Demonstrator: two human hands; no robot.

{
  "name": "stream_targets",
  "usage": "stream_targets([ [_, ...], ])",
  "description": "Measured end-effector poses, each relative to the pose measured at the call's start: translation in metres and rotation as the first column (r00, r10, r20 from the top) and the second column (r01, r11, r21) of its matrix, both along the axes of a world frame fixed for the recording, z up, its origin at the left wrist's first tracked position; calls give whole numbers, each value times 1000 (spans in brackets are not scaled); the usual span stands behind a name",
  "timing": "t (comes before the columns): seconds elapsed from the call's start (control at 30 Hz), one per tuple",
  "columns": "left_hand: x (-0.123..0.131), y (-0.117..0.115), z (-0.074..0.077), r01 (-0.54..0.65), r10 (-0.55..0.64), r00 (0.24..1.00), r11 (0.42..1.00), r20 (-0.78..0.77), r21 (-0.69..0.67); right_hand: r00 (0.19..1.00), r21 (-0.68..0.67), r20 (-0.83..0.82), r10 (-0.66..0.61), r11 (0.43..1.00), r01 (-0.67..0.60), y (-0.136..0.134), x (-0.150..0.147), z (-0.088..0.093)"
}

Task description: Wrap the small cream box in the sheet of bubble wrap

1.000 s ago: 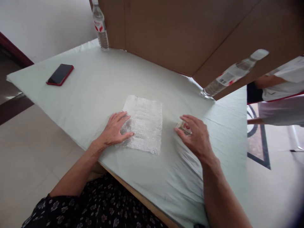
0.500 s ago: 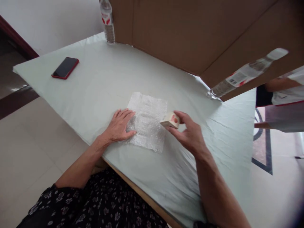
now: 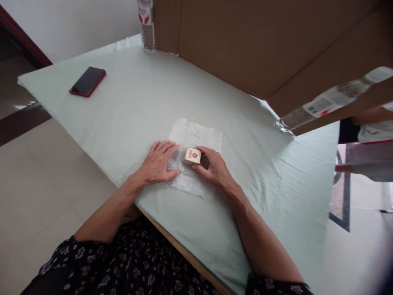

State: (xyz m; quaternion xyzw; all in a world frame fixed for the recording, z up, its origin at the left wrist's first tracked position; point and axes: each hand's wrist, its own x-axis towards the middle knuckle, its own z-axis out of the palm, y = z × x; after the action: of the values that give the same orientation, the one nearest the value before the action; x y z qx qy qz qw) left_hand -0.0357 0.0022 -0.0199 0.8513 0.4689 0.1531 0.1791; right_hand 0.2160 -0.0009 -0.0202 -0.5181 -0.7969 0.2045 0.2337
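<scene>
Holding a small box [image 3: 193, 156] at the middle of the bubble wrap [image 3: 198, 132].
The right hand [image 3: 215, 166] grasps the box between thumb and fingers; the left hand [image 3: 158, 163] has its fingers spread on the left side of the bubble wrap, gripping nothing. The step looks like setting the box down. The next move seems to need a gentle let-go, with the bubble wrap held flat. I can't tell if the box touches it. The right hand hides the box's right side, and the far bottle [image 3: 147, 30] is cut off on top.
</scene>
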Motion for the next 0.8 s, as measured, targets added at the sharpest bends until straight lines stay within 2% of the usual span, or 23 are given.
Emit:
stream_targets([
  [0.3,-1,0,-2,15,-15,1000,1000,4,2,1000,-7,-9,-4,1000,4,1,-4,0],
  [0.4,3,1,0,0,-1,998,1000,57,19,1000,0,-13,0,1000,0,0,-4,-1],
  [0.47,0,-1,7,-49,40,986,997,160,56,1000,16,-11,11,1000,-10,0,-3,-3],
  [0.53,-13,-8,15,-195,153,941,974,301,114,1000,22,-6,22,1000,-22,-2,-1,-4],
  [0.57,-24,-14,18,-327,251,896,931,367,160,1000,22,-11,24,999,-24,-3,0,-4],
  [0.6,-39,-21,20,-487,368,822,850,434,203,999,18,-23,25,1000,-25,-4,1,-5],
  [0.67,-75,-38,14,-781,582,583,595,567,191,997,6,-70,25,1000,-24,-5,3,-4],
  [0.7,-93,-47,7,-866,669,450,489,592,105,994,-2,-106,23,1000,-23,-6,4,-4],
  [0.77,-122,-62,-13,-917,824,258,374,504,-142,981,-28,-195,12,999,-18,-6,6,-4],
  [0.8,-130,-67,-25,-919,872,205,328,445,-218,970,-44,-242,2,999,-13,-6,6,-4],
])
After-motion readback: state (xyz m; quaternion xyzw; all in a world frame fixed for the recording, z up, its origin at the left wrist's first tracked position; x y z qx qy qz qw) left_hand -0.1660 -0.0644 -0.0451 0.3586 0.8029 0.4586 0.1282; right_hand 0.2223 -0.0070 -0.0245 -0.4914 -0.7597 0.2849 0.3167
